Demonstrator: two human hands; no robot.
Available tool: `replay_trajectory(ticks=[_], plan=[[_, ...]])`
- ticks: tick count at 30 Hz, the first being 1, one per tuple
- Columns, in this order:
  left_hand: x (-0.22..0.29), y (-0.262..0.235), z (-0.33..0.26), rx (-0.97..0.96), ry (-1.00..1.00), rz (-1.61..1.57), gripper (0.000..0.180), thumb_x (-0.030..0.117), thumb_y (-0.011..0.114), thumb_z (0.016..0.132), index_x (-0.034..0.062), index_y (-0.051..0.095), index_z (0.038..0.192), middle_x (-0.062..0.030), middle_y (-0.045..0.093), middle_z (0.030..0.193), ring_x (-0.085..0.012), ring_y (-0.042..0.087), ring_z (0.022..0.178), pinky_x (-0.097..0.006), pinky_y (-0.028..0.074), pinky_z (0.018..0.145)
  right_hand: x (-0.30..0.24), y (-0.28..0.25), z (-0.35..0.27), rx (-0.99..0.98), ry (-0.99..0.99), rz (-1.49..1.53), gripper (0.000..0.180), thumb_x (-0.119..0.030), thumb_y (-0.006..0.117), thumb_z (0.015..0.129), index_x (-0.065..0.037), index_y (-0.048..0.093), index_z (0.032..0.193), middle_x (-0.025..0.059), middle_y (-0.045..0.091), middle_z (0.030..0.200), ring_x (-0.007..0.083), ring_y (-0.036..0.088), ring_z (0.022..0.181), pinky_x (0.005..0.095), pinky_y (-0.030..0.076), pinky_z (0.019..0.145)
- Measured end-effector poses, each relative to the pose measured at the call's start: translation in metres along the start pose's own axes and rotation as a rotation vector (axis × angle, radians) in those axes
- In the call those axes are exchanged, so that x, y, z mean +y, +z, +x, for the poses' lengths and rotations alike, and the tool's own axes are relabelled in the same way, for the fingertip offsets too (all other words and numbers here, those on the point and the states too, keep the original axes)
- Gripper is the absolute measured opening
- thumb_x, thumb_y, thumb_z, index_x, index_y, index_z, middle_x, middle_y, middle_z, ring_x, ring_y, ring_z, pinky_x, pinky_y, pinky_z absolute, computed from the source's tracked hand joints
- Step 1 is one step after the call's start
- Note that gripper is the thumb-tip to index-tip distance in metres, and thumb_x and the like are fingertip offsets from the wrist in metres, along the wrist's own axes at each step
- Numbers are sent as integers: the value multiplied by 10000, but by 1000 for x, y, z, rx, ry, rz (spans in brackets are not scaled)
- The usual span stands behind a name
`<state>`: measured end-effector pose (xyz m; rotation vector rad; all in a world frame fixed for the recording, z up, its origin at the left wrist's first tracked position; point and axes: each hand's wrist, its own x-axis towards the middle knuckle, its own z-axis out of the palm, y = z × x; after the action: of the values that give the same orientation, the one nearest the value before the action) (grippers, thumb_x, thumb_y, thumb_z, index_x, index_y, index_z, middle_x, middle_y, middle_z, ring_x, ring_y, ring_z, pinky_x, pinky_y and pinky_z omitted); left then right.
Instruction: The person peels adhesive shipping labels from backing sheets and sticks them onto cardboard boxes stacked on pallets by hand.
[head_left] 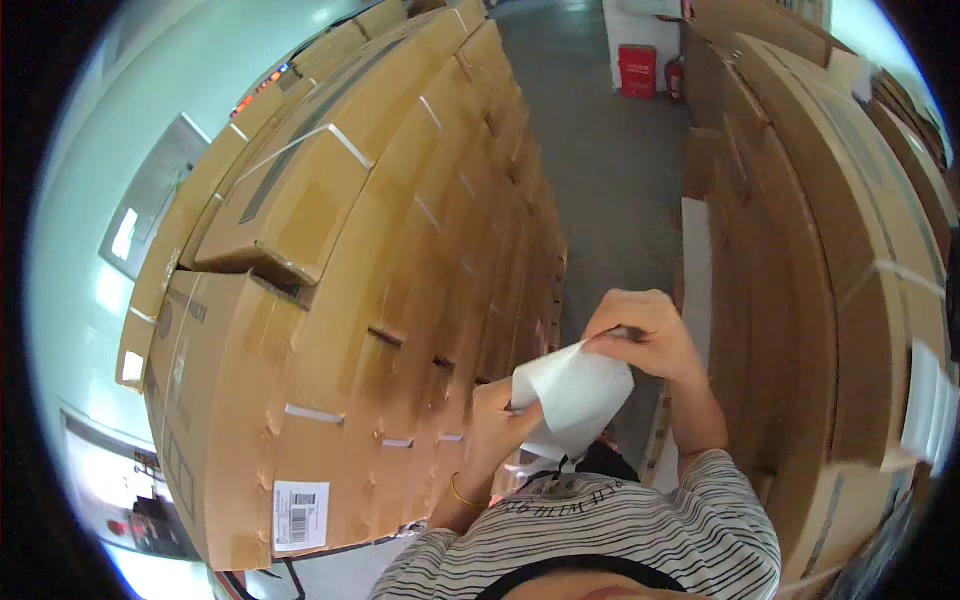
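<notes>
A white sheet of paper [578, 398], bent and partly curled, is stretched between my two hands in front of my striped shirt. On its lower left edge, my left hand [500, 425] is closed, with the thumb over the paper. Higher and to the right, my right hand [648, 332] pinches the top edge between thumb and fingers. Whatever is on the far face of the sheet is hidden from me. Close by on the left stands a tall stack of brown cardboard boxes [400, 290], with a white printed label [301, 516] stuck low on the nearest box.
More stacked cardboard boxes [780, 260] line the right side, with white sheets [930, 405] on one at the far right. A grey floor aisle [610, 170] runs between the stacks. At its far end are a red box [637, 72] and a fire extinguisher [675, 80].
</notes>
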<state>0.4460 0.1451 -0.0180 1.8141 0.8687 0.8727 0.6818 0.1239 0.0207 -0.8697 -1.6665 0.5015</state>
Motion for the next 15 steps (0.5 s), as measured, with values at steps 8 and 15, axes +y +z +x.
replay_trajectory(ticks=[8, 15], plan=[[-53, 49, 144, -22, 155, -62, 141, 56, 697, 766, -2, 686, 893, -126, 682, 752, -168, 657, 668, -277, 497, 612, 74, -97, 50, 64, -93, 139, 157, -139, 743, 746, -1, 677, 783, 107, 675, 808, 199, 635, 711, 301, 482, 626], [-57, 40, 287, 157, 314, 19, 172, 19, 729, 722, 7, 693, 891, -124, 692, 783, -195, 673, 682, -279, 508, 620, 175, -114, 131, 60, 325, 35, 321, -181, 764, 775, -15, 648, 1024, 57, 665, 853, 130, 608, 754, 258, 477, 710]])
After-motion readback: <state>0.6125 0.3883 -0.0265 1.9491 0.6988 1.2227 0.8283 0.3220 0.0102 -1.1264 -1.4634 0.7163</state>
